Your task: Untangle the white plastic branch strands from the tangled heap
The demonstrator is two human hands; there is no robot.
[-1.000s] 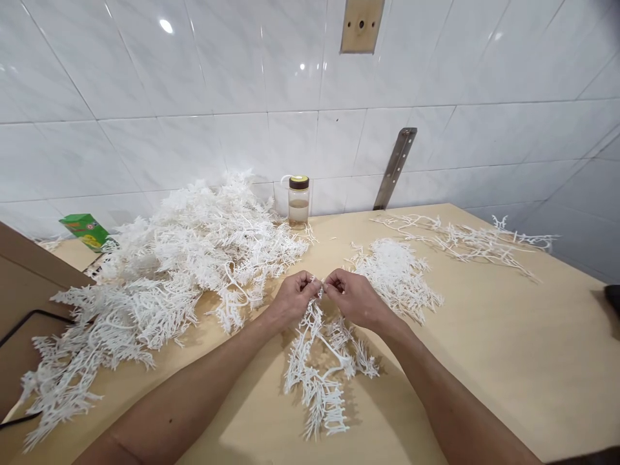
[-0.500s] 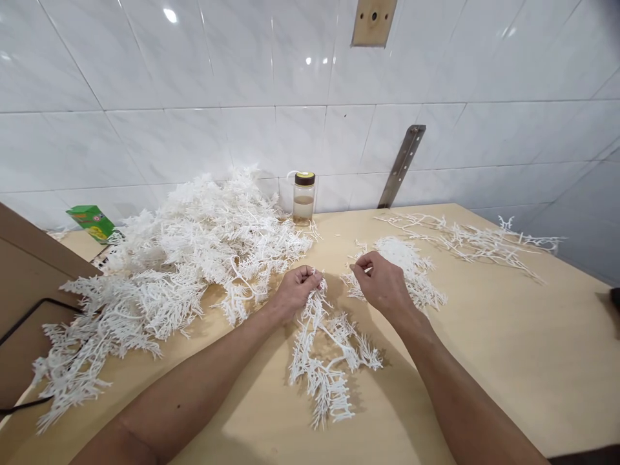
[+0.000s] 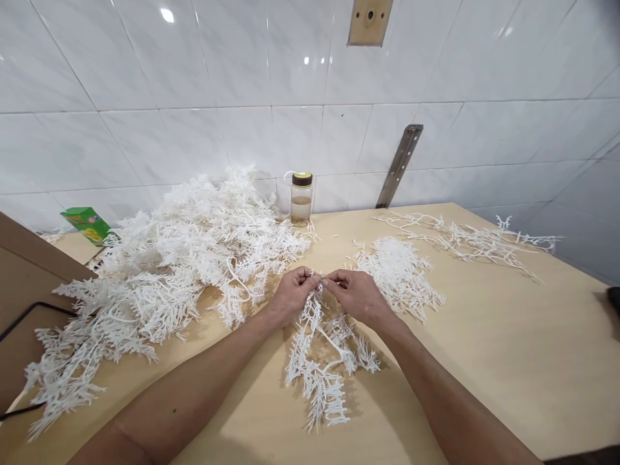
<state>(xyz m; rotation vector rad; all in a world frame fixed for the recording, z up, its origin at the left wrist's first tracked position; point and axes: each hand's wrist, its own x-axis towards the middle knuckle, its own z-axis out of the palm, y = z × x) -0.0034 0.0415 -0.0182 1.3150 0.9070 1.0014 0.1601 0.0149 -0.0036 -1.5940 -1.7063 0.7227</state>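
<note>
My left hand (image 3: pixel 294 292) pinches the upper end of a white branched plastic sprig (image 3: pixel 317 381), which hangs down over the wooden table (image 3: pixel 513 349). Close against its fingertips, my right hand (image 3: pixel 356 294) is closed in a pinch at the same end of the sprig; what lies between its fingers is too small to make out. Behind my right hand lies a small heap of white cut pieces (image 3: pixel 400 274). A large pile of white sprigs (image 3: pixel 194 239) spreads to the left of my left hand.
A jar with a dark lid (image 3: pixel 301 203) stands near the tiled wall. Bare white stems (image 3: pixel 475 242) lie at the back right. On the left are a green box (image 3: pixel 87 224) and a brown carton (image 3: pixel 29 303). A metal bracket (image 3: pixel 401 165) leans at the wall.
My right hand has moved left from the heap of cut pieces to meet my left hand at the top of the sprig. The view has shifted slightly.
</note>
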